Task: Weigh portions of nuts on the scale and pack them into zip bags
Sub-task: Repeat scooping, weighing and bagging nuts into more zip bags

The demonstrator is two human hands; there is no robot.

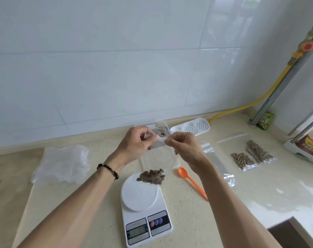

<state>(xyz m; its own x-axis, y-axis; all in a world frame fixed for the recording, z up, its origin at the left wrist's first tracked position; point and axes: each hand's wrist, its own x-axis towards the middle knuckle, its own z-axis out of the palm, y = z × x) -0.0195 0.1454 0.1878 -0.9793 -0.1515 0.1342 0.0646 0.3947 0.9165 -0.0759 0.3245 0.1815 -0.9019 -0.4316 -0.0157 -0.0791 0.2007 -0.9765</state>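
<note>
A clear zip bag [159, 160] hangs in the air above the white kitchen scale [143, 208], with brown nuts [151, 176] gathered in its bottom just over the far edge of the scale's round plate. My left hand [136, 143] and my right hand [185, 146] each pinch the bag's top strip, one at either end. Two filled zip bags of nuts [251, 155] lie flat on the counter to the right. An orange plastic spoon [192, 182] lies right of the scale.
Empty zip bags [218, 161] lie between the spoon and the filled bags. A crumpled clear plastic bag [61, 163] sits at the left. A white perforated tray [191, 127] and a clear container stand by the tiled wall. A yellow hose [241, 106] and pipes run at the right.
</note>
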